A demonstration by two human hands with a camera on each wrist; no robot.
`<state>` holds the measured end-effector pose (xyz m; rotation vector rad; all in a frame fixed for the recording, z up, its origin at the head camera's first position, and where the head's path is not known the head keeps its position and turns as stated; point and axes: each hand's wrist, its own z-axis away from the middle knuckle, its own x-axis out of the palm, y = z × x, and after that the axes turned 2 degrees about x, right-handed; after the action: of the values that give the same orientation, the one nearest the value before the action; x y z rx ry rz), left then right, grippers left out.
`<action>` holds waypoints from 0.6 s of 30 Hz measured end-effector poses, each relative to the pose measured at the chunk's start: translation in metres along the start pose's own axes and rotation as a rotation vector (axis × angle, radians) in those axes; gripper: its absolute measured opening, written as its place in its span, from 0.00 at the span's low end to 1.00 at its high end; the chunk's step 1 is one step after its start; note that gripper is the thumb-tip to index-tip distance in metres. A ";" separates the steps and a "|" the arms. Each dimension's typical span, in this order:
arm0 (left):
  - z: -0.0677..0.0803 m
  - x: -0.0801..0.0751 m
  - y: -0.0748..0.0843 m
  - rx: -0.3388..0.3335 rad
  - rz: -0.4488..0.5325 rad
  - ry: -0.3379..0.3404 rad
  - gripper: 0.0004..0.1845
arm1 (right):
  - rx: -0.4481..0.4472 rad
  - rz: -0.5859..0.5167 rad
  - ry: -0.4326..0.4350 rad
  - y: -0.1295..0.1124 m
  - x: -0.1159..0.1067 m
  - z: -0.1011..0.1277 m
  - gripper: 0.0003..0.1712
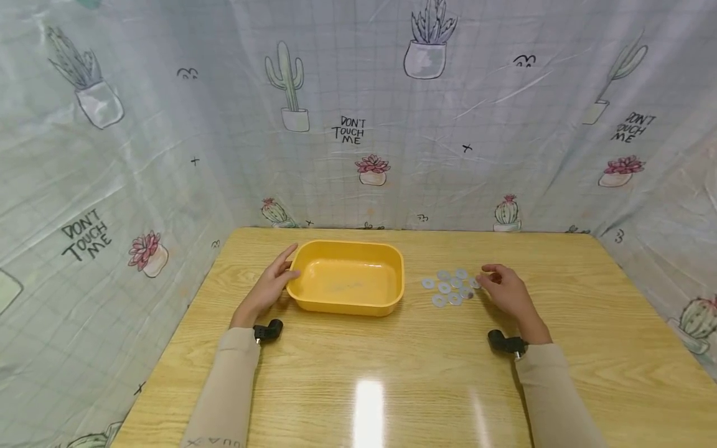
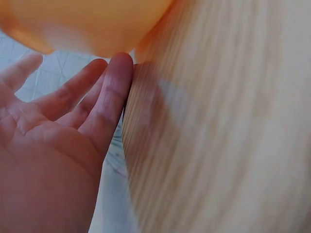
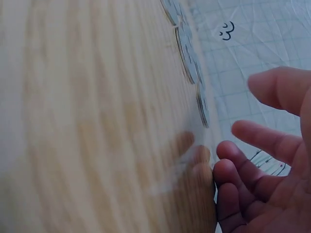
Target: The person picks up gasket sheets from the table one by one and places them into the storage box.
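A yellow plastic basin [image 1: 347, 309] with rounded corners and nothing in it sits on the wooden table. My left hand [image 1: 267, 287] holds its left rim, thumb over the edge and fingers [image 2: 109, 94] against the outside wall. To the basin's right lie several flat grey washers [image 1: 444, 288] in a loose cluster, some overlapping. My right hand [image 1: 508, 294] hovers at the cluster's right edge, thumb and fingertips right by the outermost washer. In the right wrist view its fingers [image 3: 265, 136] are loosely bent, with nothing between them, and the nearest washers [image 3: 203, 109] lie flat.
The wooden table [image 1: 313, 379] runs back to a curtain [image 1: 358, 81] printed with potted plants, which also hangs on both sides. Each wrist bears a small black camera, the left camera [image 1: 269, 330] and the right camera [image 1: 506, 342].
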<state>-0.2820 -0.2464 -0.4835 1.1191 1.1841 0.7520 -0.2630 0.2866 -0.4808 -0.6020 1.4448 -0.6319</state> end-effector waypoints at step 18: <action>0.009 -0.004 -0.003 0.024 0.067 -0.070 0.35 | -0.034 0.114 -0.057 0.000 -0.002 -0.001 0.23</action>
<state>-0.2743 -0.2531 -0.4852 1.2002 1.1036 0.7456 -0.2642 0.2878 -0.4792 -0.5558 1.4274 -0.4983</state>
